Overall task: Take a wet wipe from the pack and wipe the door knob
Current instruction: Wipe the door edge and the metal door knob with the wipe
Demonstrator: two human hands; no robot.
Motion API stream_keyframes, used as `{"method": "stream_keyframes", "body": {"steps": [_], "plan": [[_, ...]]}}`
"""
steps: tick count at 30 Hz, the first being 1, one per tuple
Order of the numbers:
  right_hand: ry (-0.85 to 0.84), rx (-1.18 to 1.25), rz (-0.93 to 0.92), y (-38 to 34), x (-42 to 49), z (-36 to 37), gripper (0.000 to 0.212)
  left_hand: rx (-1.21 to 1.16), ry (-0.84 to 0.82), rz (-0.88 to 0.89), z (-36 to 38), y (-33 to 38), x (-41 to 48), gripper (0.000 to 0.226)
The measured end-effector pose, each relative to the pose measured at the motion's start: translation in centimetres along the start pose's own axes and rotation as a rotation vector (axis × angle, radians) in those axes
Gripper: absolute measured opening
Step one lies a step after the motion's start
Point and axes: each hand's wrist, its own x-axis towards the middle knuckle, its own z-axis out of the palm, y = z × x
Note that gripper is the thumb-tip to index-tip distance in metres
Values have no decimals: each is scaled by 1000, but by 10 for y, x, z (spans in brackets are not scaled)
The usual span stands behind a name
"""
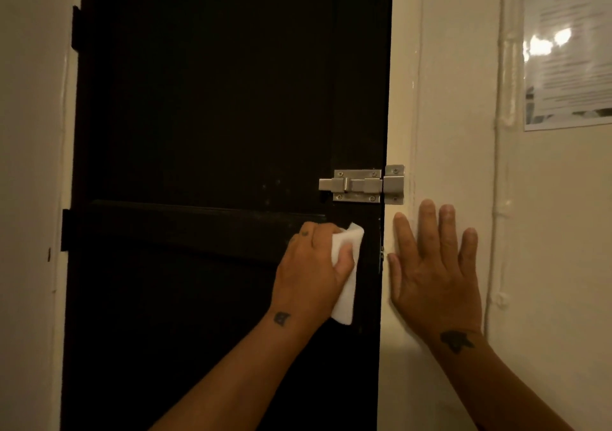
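the left hand [311,268] clamps a soft, limp, damp wet wipe [347,265] against the dark door [198,132], at 6 o'clock below the metal bolt [361,185]; knob hidden, probably beneath; the right hand [433,271] lies flat, fingers spread, on the wall [546,232]; bunch the wipe for grip

The left hand [311,271] and the white wipe [346,278] are covering whatever sits on the dark door [198,116] just below the silver slide bolt [361,185], so no knob is showing and its shape is impossible to tell. The printed sheet [568,56] on the wall, up and right of the bolt, is running off the right edge, its text blurring under glare. Both forearms are leaving the bottom edge.
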Motion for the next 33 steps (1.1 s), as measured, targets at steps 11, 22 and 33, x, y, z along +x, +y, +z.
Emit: {"method": "stream_keyframes", "body": {"steps": [11, 22, 33], "plan": [[5, -23, 5, -1, 0, 0, 58, 57, 66, -141, 1, 10, 0, 36], [15, -10, 7, -3, 0, -1, 58, -3, -35, -202, -5, 9, 8, 36], [24, -4, 10, -3, -1, -1, 59, -3, -77, -200, -8, 10, 10, 34]]}}
